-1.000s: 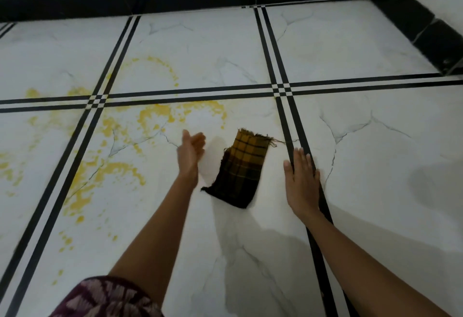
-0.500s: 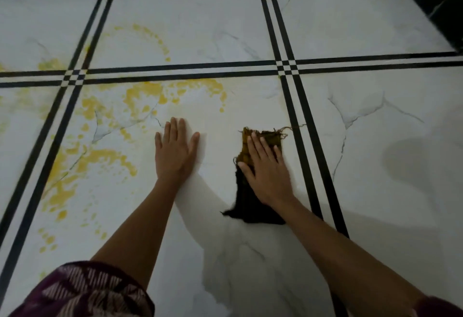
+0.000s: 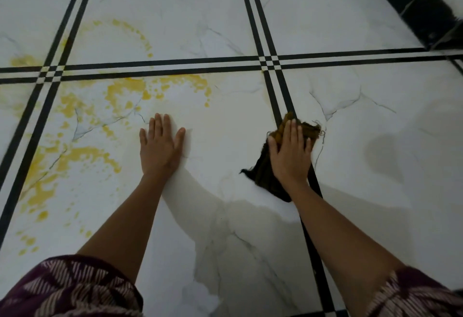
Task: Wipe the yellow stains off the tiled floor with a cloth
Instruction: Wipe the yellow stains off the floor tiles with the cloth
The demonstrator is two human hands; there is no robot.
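Both arms reach out over the white marbled floor (image 3: 225,28), palms down. The left hand (image 3: 160,148) lies flat on bare tile, fingers spread and gripping nothing, just right of the stains (image 3: 82,156). Those yellow blotches and specks spread across the left tiles: a thick band near the cross of black lines (image 3: 51,74), a curved smear above it, and a scatter running down toward the patterned sleeve (image 3: 67,289). The right hand (image 3: 289,152) presses flat on the cloth (image 3: 263,176), fingers straight and close together, not curled around it; the hand pins it to the floor rather than clasping it. The cloth is dark with a mustard check at its frayed far end, and it lies partly across the double black line (image 3: 275,86) to the right of the stained tile, well apart from the yellow marks. A black skirting (image 3: 413,3) runs along the top right corner.
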